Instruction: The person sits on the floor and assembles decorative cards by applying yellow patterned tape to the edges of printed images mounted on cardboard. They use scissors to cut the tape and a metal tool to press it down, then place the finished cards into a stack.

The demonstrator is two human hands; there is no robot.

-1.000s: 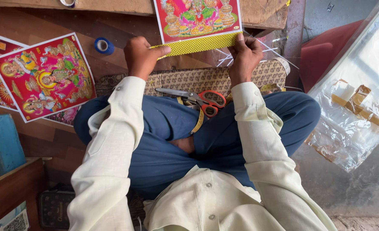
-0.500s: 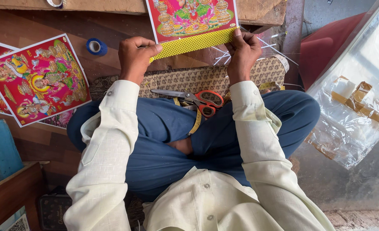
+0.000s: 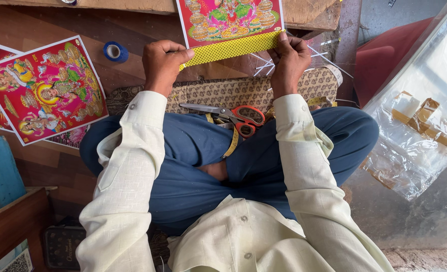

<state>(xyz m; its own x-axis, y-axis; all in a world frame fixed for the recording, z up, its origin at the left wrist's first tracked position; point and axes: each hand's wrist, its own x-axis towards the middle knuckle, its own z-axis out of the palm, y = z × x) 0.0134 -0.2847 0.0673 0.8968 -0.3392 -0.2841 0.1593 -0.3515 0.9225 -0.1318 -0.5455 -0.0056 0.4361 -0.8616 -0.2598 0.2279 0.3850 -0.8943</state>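
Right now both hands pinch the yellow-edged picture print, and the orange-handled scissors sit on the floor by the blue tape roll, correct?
Not quite. The head view shows the orange-handled scissors resting on the person's lap, not on the floor by the blue tape roll. The rest holds: left hand and right hand pinch the yellow-edged picture print.

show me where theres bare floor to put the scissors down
Bare wooden floor shows between the blue tape roll and the picture both hands hold. Left is crowded with stacked prints; right with plastic sheeting.

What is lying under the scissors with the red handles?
The scissors lie on the person's blue trousers, by a patterned mat. A yellow tape measure runs under the handles; its covered part cannot be seen.
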